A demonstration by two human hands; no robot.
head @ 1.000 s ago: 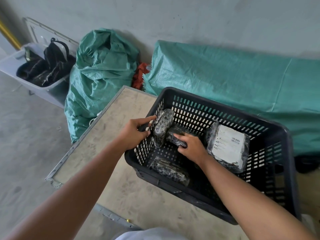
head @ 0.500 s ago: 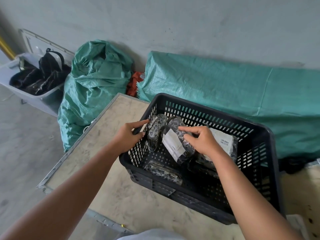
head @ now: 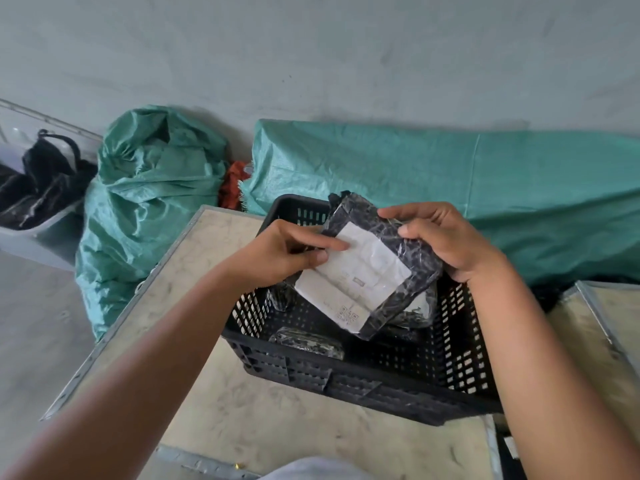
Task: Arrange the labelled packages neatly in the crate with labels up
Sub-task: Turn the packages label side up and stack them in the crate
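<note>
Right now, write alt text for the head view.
Both hands, left hand and right hand, hold a dark wrapped package, white label up, above a black slatted crate on a table. More wrapped packages lie inside the crate.

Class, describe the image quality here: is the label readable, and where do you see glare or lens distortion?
Head view: the label on the held package is soft, its print unreadable; its wrap shows pale glare; wide-angle distortion bends the table edge; light is even, shadows soft.

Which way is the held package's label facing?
Up: the package, held over the crate by both hands, shows its white label.
</note>
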